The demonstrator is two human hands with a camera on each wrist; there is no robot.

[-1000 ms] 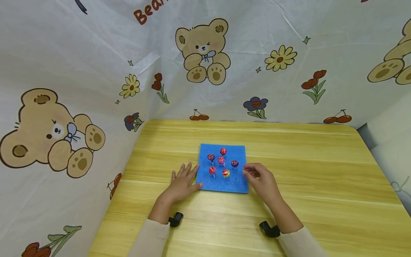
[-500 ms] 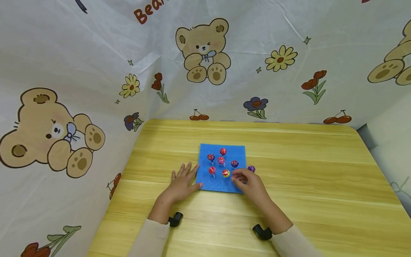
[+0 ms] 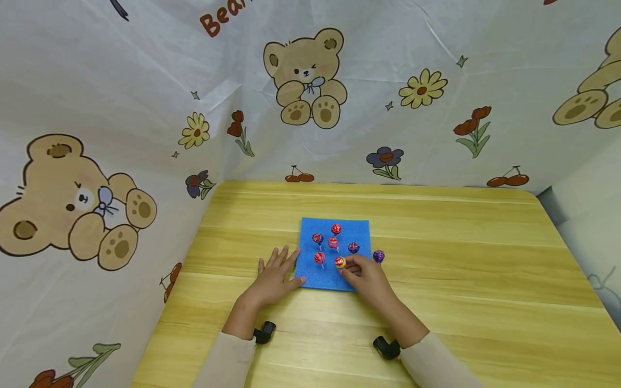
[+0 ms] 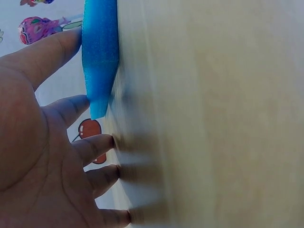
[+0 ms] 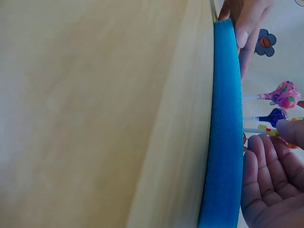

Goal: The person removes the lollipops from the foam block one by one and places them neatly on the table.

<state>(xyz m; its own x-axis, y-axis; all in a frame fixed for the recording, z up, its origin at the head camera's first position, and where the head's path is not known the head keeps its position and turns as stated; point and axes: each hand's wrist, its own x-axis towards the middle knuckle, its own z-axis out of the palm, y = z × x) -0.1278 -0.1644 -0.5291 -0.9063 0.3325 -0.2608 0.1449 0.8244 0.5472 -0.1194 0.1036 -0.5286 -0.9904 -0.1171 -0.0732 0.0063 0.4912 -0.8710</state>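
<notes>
Several wrapped lollipops stand by their sticks in a blue foam board. With thumb and fingers my right hand pinches the red-and-yellow lollipop, whose stick meets the foam in the right wrist view. My left hand lies spread at the board's left edge, thumb and index finger touching it, the other fingertips on the table. Near the held one are a pink-red lollipop and a dark purple lollipop.
A purple lollipop is just past the board's right edge, beside my right hand. Farther back stand a red lollipop, a pink lollipop and a red-and-blue one. The wooden table ends at a bear-printed cloth.
My right hand moved left from the board's right edge to the red-and-yellow lollipop and now pinches it. The purple lollipop at the right edge came into view. My left hand stayed put.
</notes>
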